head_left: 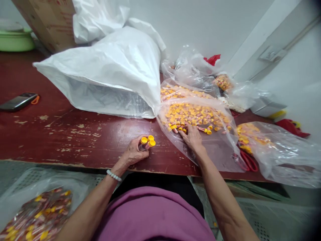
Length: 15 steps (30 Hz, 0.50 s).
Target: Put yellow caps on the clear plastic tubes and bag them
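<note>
My left hand [135,151] is closed around several small clear tubes [143,146] topped with yellow caps [151,143], held just above the table's front part. At the near side of a spread clear plastic bag, my right hand [192,137] reaches down with thumb and fingers around a yellow cap [184,130]; its fingertips are partly hidden. Beneath and beyond it lies a heap of yellow caps with reddish printed pieces [190,112]. A large white sack [112,63] lies to the left, its mouth toward me, with many clear tubes [127,102] inside.
The worn red table [50,137] carries a phone [18,102] at left. Another clear bag with yellow pieces [253,132] lies at right, near a red cloth [292,127]. Below left, an open bag holds filled tubes [40,214]. A cardboard box [50,23] and green basin [16,41] stand behind.
</note>
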Tool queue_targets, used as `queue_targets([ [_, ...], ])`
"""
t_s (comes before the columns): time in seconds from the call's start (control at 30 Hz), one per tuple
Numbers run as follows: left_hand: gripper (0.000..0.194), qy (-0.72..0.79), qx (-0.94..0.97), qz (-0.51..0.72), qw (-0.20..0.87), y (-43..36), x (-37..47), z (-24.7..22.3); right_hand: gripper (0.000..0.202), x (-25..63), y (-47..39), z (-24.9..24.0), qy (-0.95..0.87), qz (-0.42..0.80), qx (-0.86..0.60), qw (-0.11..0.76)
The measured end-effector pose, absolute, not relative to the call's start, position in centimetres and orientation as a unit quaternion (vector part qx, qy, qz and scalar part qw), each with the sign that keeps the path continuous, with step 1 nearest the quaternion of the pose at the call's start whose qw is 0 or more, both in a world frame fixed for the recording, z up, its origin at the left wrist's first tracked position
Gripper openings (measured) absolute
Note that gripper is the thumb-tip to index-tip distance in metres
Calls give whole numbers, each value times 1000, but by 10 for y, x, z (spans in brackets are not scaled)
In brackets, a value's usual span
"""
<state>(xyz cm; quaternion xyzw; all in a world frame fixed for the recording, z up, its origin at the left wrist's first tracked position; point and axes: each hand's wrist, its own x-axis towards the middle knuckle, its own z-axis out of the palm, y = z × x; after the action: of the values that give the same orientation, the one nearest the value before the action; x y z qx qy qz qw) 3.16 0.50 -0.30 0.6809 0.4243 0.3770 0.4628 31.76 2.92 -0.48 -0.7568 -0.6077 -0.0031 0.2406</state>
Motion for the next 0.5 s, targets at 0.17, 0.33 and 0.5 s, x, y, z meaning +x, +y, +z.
queue_targets([
  [0.17,38,423,682,376,463,4,30,-5,20,309,21,1,-593,-6,-741,315],
  [0.33,43,426,701,373,435,5,28,-10,20,250,-15,55,-681,101,-578,438],
  [0.5,40,403,726,380,408,7,28,-14,19,186,-38,77,-848,99,-392,342],
])
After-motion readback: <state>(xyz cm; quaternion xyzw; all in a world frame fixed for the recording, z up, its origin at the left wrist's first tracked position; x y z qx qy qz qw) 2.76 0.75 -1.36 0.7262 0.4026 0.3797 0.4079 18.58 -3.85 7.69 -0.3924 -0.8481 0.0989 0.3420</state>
